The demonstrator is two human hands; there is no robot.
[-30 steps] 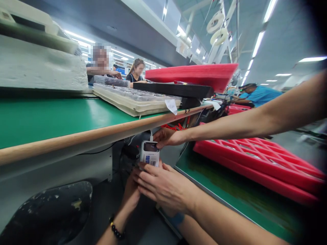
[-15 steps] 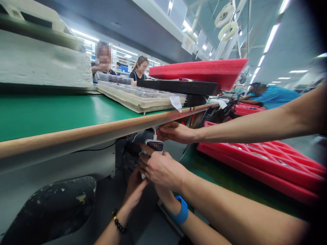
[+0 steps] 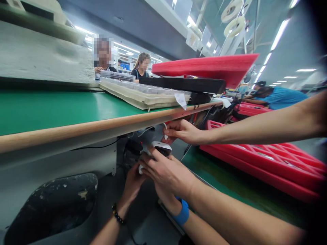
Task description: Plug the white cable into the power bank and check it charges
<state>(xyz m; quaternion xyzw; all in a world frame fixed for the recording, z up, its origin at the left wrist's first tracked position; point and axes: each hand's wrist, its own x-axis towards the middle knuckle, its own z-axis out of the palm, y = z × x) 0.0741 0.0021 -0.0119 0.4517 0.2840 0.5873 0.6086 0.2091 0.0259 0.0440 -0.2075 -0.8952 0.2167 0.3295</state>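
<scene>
A small white device (image 3: 163, 145) with a dark screen is held below the bench edge. My left hand (image 3: 133, 179), above a black beaded bracelet (image 3: 118, 215), is closed at the device's lower end, where a white rounded part shows. My right hand (image 3: 166, 197), above a blue wristband (image 3: 182, 212), reaches under the device, its fingers mostly hidden by a co-worker's hand (image 3: 170, 172) gripping the device from above. The co-worker's other hand (image 3: 182, 131) pinches a white cable plug (image 3: 166, 136), just apart from the device's top.
Overhead runs the wooden bench edge (image 3: 102, 126) with a green top (image 3: 51, 107), a clear-lidded tray (image 3: 143, 97) and red foam (image 3: 204, 66). Red foam trays (image 3: 255, 160) stand at right. A black seat (image 3: 56, 207) is lower left; a black adapter (image 3: 134, 147) hangs behind.
The co-worker's hand has drawn the cable plug up and away from the device, which now sits apart from it. The device has tipped slightly and shifted right in view.
</scene>
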